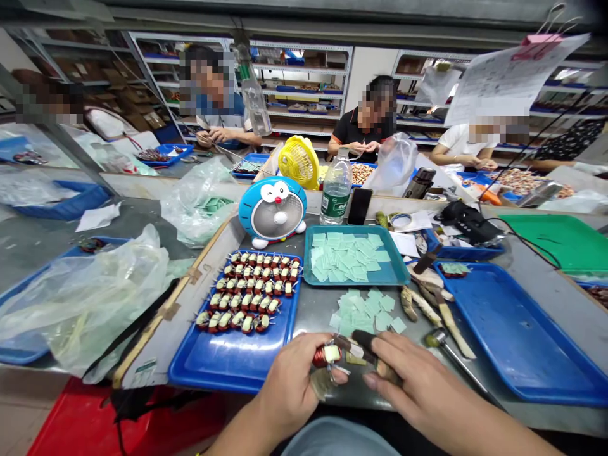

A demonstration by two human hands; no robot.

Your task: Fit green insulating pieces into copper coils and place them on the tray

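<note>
My left hand (pixel 292 377) is closed around a small copper-wound coil (pixel 327 356) with a cream block on its face and thin wire leads sticking out. Opposite it, my right hand (pixel 413 370) pinches a narrow, flat, blade-like tool (pixel 350 346) whose tip reaches the coil's upper edge; its exact kind is unclear. Dark and tan coverings wrap some fingertips. Just beyond both hands lies a loose pile of pale green square sheets (pixel 363 311). Rows of similar coils (pixel 251 285) stand in the blue tray (pixel 218 364) to the left.
A teal tray (pixel 403 278) holds more green sheets. Behind are a cartoon-faced fan (pixel 273 212), a water bottle (pixel 336 190) and a phone (pixel 360 206). Wooden-handled tools (pixel 451 323) and a metal rod tool (pixel 460 364) lie beside the right blue tray (pixel 532 342). Several co-workers sit opposite.
</note>
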